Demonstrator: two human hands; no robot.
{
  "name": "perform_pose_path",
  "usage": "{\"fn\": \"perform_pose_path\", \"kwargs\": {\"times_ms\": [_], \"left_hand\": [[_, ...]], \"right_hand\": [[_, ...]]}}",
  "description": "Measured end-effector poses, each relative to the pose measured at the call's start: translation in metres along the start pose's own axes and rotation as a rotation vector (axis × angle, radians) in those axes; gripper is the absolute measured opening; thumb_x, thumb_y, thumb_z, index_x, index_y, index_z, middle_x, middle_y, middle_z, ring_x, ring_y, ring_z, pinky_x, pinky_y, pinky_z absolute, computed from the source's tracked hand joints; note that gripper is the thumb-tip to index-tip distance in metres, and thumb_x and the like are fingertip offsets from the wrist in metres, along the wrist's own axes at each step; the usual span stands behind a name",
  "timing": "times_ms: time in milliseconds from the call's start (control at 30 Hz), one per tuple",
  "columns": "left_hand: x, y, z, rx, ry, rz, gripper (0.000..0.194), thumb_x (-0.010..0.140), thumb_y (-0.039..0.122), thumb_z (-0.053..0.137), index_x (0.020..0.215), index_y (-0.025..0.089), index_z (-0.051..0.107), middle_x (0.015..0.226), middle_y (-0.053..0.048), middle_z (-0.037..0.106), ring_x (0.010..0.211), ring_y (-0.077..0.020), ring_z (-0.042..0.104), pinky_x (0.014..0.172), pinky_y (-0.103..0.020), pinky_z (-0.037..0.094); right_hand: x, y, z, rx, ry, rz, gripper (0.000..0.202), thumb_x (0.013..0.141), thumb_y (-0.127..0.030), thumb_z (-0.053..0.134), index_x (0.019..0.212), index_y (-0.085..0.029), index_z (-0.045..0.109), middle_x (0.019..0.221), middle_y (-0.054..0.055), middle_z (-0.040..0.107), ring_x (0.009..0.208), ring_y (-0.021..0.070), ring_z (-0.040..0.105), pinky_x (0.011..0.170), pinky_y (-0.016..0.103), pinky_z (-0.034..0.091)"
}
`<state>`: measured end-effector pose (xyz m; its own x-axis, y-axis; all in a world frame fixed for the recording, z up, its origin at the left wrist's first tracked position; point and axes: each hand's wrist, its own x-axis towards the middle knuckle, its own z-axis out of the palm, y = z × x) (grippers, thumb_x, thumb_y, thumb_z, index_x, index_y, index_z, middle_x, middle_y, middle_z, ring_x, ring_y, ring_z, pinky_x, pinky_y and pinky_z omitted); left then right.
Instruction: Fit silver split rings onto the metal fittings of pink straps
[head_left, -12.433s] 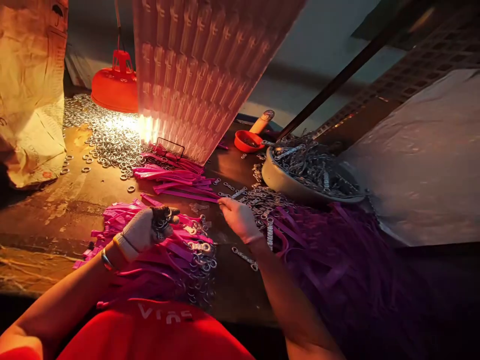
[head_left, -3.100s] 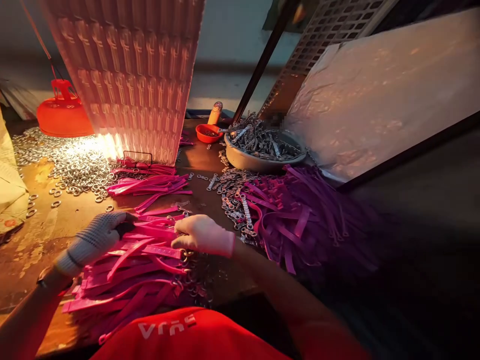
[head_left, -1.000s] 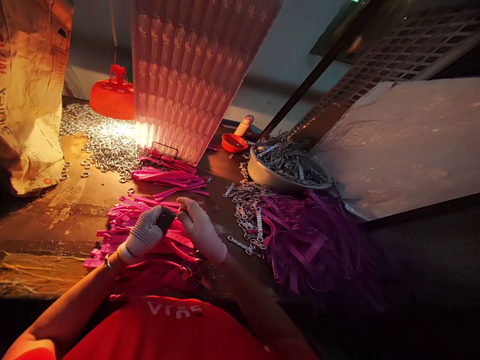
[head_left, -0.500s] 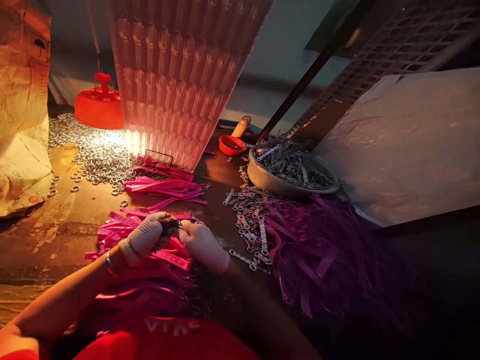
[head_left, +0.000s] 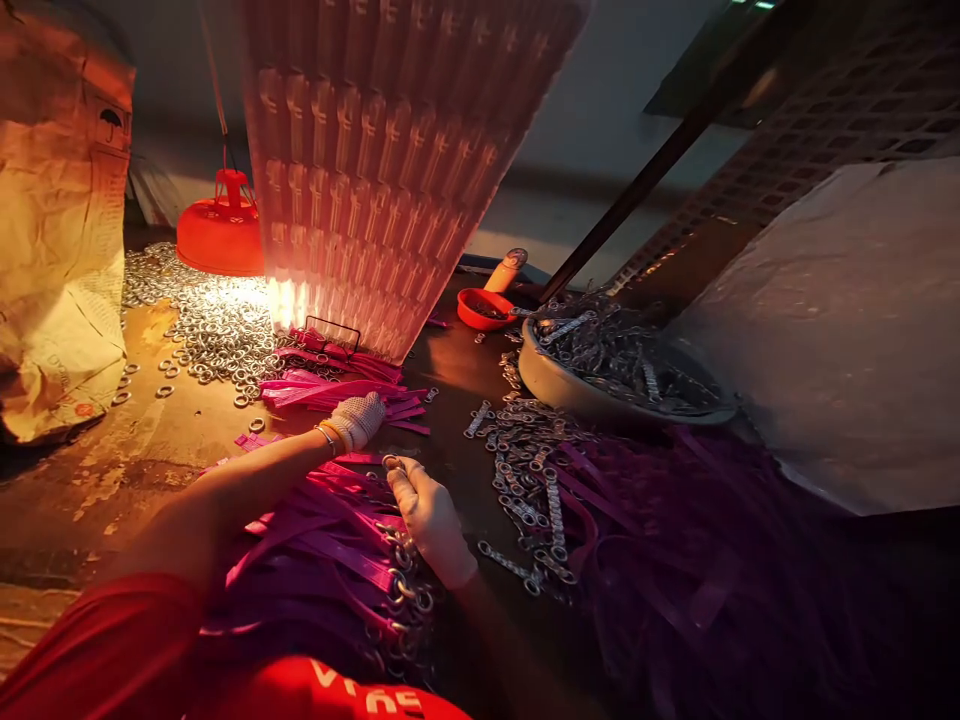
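My left hand [head_left: 360,420], in a knitted glove, reaches to the pink straps [head_left: 322,390] below the ribbed plastic sheet. Its fingers are bent over the straps, and their tips are hidden. Nearer to me, my right hand [head_left: 431,515] is closed in a pinch, with a small metal ring [head_left: 391,463] at its fingertips. Under my left forearm lies a second heap of pink straps [head_left: 330,545], with metal rings on their right ends. Loose metal rings [head_left: 225,325] are piled beneath the red lamp [head_left: 221,235].
A ribbed plastic sheet [head_left: 375,170] leans behind the straps. A red bowl [head_left: 484,310] and a basin [head_left: 555,380] of metal chain pieces stand at the back right. Purple straps [head_left: 675,540] lie at the right, a paper sack [head_left: 64,250] at the left.
My hands have come apart. My left hand has moved forward to the farther straps, while my right hand stays near the front heap. The camera view has shifted slightly.
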<state>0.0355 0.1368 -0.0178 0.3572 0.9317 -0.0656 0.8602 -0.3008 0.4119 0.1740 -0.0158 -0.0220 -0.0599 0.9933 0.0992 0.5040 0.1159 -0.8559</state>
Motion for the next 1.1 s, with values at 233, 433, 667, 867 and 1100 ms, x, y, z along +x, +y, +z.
{"fn": "perform_pose_path", "kwargs": {"times_ms": [233, 433, 667, 867, 1100], "left_hand": [[-0.074, -0.003, -0.043, -0.31, -0.036, 0.005, 0.03, 0.099, 0.033, 0.042, 0.097, 0.012, 0.064, 0.063, -0.002, 0.056, 0.053, -0.0127, 0.053, 0.052, -0.023, 0.041], [-0.152, 0.002, -0.047, -1.202, -0.125, -0.16, 0.027, 0.086, 0.044, 0.056, 0.078, 0.019, 0.05, 0.054, 0.005, 0.04, 0.038, -0.007, 0.029, 0.036, -0.019, 0.022], [-0.17, 0.016, -0.039, -0.735, 0.071, 0.018, 0.026, 0.09, 0.039, 0.054, 0.076, 0.018, 0.055, 0.056, 0.001, 0.051, 0.049, -0.011, 0.041, 0.047, -0.023, 0.031], [-0.169, 0.012, -0.034, -0.553, -0.002, 0.14, 0.013, 0.083, 0.021, 0.052, 0.077, 0.016, 0.063, 0.07, -0.003, 0.063, 0.061, -0.0136, 0.049, 0.057, -0.024, 0.036], [-0.178, 0.004, -0.025, -0.749, 0.075, -0.002, 0.02, 0.084, 0.028, 0.054, 0.074, 0.014, 0.064, 0.063, -0.002, 0.058, 0.055, -0.012, 0.044, 0.051, -0.022, 0.033]], "right_hand": [[0.001, -0.01, -0.009, -0.025, 0.056, -0.169, 0.04, 0.098, -0.035, 0.045, 0.131, -0.02, 0.061, 0.125, 0.01, 0.07, 0.116, 0.0242, 0.065, 0.102, 0.037, 0.049], [0.004, -0.045, 0.001, -0.188, 0.036, -0.326, 0.035, 0.098, -0.023, 0.046, 0.129, -0.02, 0.063, 0.121, 0.008, 0.072, 0.11, 0.0213, 0.067, 0.097, 0.032, 0.049], [-0.01, -0.071, -0.004, -0.64, -0.117, -0.31, 0.029, 0.099, -0.023, 0.049, 0.121, -0.016, 0.066, 0.1, 0.01, 0.075, 0.091, 0.022, 0.069, 0.08, 0.027, 0.047], [-0.013, -0.064, -0.005, -0.611, -0.06, -0.297, 0.031, 0.102, -0.022, 0.041, 0.12, -0.016, 0.065, 0.108, 0.012, 0.073, 0.099, 0.0219, 0.068, 0.085, 0.028, 0.046], [-0.007, -0.062, -0.008, -0.65, -0.282, -0.193, 0.038, 0.092, -0.032, 0.06, 0.127, -0.019, 0.059, 0.095, 0.008, 0.076, 0.089, 0.0241, 0.071, 0.075, 0.027, 0.046]]}}
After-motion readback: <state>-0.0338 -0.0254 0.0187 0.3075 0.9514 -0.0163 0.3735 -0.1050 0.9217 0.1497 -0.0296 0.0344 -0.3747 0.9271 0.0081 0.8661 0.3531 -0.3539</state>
